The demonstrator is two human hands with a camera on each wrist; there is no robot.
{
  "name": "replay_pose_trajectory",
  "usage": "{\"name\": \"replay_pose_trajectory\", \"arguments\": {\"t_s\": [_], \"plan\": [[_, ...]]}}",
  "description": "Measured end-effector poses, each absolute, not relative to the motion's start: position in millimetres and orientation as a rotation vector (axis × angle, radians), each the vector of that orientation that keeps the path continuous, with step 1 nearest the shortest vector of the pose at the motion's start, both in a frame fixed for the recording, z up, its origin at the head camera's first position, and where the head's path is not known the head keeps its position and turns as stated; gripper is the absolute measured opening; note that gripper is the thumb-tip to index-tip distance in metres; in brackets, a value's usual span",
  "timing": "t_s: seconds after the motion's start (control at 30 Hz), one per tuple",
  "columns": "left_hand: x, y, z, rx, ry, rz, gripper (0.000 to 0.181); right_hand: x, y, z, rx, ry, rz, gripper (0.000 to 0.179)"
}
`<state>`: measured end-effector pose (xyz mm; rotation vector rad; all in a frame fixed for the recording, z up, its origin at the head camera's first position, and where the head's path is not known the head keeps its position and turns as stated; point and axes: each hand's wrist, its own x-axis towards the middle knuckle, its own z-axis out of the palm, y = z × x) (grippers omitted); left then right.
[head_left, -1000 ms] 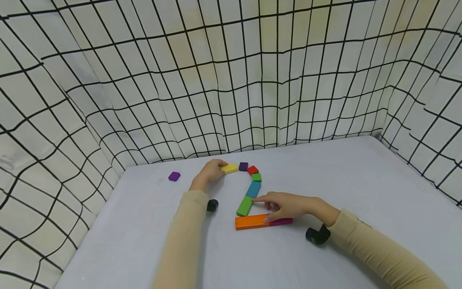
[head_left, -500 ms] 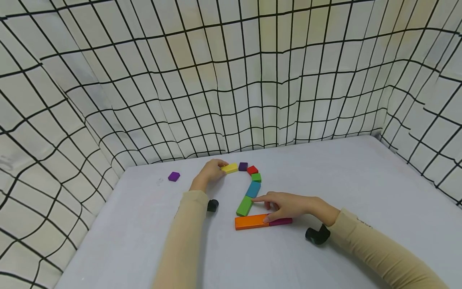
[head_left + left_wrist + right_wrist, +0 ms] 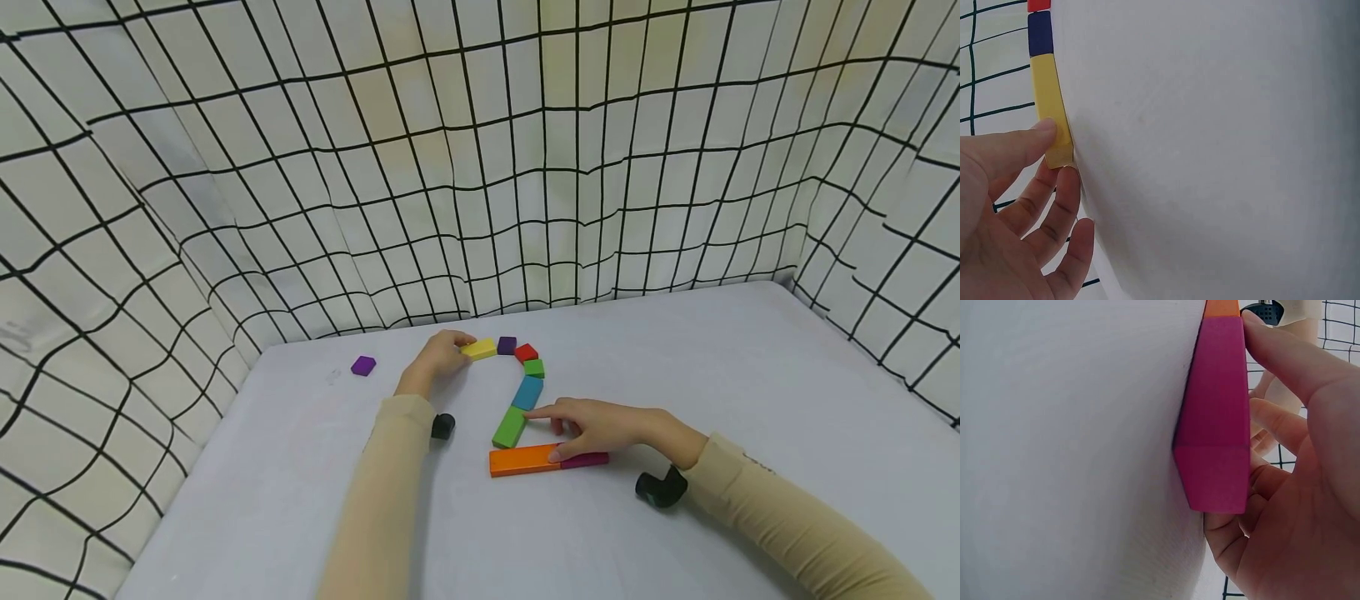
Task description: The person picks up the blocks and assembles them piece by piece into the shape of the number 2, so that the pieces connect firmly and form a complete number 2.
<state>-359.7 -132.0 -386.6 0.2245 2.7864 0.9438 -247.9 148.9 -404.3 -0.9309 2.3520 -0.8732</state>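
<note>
At the back of the table my left hand (image 3: 441,357) pinches the free end of a yellow block (image 3: 481,349) between thumb and fingers. A curved row runs on from it: a dark purple block (image 3: 507,345), a red block (image 3: 527,353), a small green block (image 3: 534,368), a blue block (image 3: 528,392) and a longer green block (image 3: 510,427). Below lie an orange block (image 3: 522,460) and a magenta block (image 3: 1217,387), end to end. My right hand (image 3: 600,425) touches the longer green block with its index fingertip; its thumb rests where orange and magenta meet.
A lone purple block (image 3: 363,366) lies on the white table (image 3: 300,483), left of my left hand. A black grid net over pale cloth (image 3: 480,183) walls the back and sides. Black wrist cameras (image 3: 662,487) hang at both wrists.
</note>
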Motion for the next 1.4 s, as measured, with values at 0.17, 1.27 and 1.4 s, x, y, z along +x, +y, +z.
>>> {"name": "replay_pose_trajectory", "arguments": {"t_s": [0.17,1.27,1.4], "plan": [[-360,-133,-387,0.223,2.783,0.938,0.043,-248,149,-404,-0.932,2.354,-0.870,0.065],[-351,-174,-369,0.356,2.887,1.047,0.042,-248,149,-408,-0.936,2.347,-0.879,0.066],[-348,-185,-366,0.338,2.927,1.071,0.039,-248,149,-407,-0.936,2.363,-0.864,0.066]]}}
